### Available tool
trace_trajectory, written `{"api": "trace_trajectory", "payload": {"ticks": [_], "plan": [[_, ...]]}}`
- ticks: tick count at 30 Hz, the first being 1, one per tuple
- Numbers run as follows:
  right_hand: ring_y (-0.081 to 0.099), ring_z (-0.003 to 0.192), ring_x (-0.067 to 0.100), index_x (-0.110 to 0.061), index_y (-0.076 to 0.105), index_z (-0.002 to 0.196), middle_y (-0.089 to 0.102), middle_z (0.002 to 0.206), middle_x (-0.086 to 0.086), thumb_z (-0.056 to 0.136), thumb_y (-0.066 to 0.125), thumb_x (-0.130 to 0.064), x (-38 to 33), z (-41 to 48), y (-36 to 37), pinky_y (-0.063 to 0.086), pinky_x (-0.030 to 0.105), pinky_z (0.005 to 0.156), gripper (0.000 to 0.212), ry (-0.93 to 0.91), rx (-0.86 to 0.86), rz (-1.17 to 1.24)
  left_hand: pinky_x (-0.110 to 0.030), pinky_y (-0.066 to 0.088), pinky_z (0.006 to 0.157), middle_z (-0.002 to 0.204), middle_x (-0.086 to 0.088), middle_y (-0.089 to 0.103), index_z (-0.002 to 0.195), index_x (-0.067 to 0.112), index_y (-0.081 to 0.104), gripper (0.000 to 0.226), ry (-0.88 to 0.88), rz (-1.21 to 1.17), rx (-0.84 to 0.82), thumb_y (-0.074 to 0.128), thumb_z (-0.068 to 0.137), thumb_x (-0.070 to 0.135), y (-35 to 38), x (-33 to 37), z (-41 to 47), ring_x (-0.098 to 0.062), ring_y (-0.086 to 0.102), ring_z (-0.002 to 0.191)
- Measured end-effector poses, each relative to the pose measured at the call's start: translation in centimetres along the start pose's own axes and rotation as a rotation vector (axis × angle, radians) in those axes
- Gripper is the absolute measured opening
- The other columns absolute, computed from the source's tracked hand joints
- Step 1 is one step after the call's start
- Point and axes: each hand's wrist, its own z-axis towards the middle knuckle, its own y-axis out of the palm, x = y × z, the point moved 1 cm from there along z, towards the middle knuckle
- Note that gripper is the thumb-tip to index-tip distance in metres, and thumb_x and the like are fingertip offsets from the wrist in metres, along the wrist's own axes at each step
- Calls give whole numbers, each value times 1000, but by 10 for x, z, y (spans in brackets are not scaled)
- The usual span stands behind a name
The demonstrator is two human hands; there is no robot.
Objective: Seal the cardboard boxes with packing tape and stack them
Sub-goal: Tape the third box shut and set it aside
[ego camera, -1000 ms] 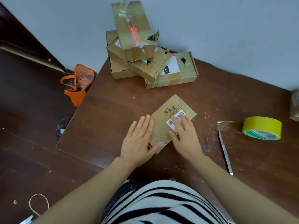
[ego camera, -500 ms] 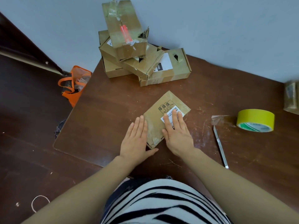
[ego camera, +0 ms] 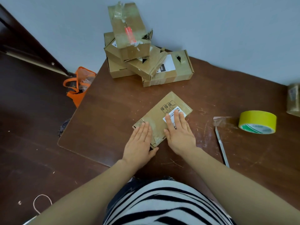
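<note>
A small flat cardboard box (ego camera: 159,113) with a white label and shiny tape lies on the brown table (ego camera: 103,111) in front of me. My left hand (ego camera: 140,142) presses flat on its near left corner, fingers straight. My right hand (ego camera: 179,133) lies flat across the label and the box's right part. A pile of several taped cardboard boxes (ego camera: 139,51) stands at the back against the wall. A yellow roll of packing tape (ego camera: 258,121) lies to the right, with a loose clear end stuck to the table.
A slim metal cutter (ego camera: 221,147) lies on the table between the box and the tape roll. Another taped box (ego camera: 293,101) shows at the right edge. An orange bag (ego camera: 79,85) sits on the dark floor left of the table.
Both hands have slid toward me along the box top, the left one now covering only the near left corner. The box stays in place.
</note>
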Motion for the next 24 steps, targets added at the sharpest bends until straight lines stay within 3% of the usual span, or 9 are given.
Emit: {"api": "trace_trajectory", "payload": {"ticks": [2,6,8,11,14,15,20,24], "plan": [[-27,142,22,-25,-15,150,-27,155,8,102,10,-44,0,0,0,-11,35,117,57,-2,-4,-15,-34,-13,115,157,-13,-5,150,4,2,87,61,-18,13,23,90,63,1,-5,-3,-22,-2,147],[-27,142,23,-25,-17,149,-27,155,10,102,8,-44,-1,2,0,-12,38,118,57,0,-8,-63,-34,-19,111,149,-8,-22,145,4,-13,110,-28,4,33,41,81,74,-6,-19,1,-21,-17,143],[-27,142,24,-24,-18,149,-27,155,10,102,7,-44,-1,1,0,-12,39,118,56,13,-6,-87,-33,-18,111,152,-10,-16,148,3,-6,100,-9,-11,10,43,88,66,-3,-13,0,-23,-10,146],[-26,143,25,-25,-19,148,-26,155,11,102,6,-45,-3,2,-1,-13,40,117,56,18,-9,-105,-35,-5,115,157,-14,8,149,1,15,94,68,11,2,54,86,59,-7,-7,-2,-23,10,147],[-26,143,25,-25,-19,149,-26,155,11,102,6,-45,-2,2,-1,-13,40,118,57,15,-18,-110,-32,-16,115,149,-6,-27,148,5,-14,113,62,25,-59,46,81,73,-13,-21,6,-17,-19,143],[-26,143,25,-25,-18,149,-26,155,11,102,6,-45,-2,2,-1,-13,41,118,57,15,-20,-111,-32,-17,115,148,-5,-30,148,7,-18,117,46,49,-86,46,78,76,-16,-23,8,-18,-22,144],[-26,143,25,-25,-18,149,-25,156,11,102,6,-45,-3,2,-1,-12,41,117,57,11,-18,-123,-29,-17,115,159,-8,-18,150,9,-13,107,77,-24,-127,46,84,69,-12,-9,-6,-17,-18,146],[-26,143,25,-24,-18,149,-25,156,11,102,7,-44,-3,2,-2,-13,40,117,57,9,-18,-111,-29,-17,116,158,-7,-19,150,9,-13,108,65,-38,-73,44,83,71,-20,-16,6,-13,-22,143]]}}
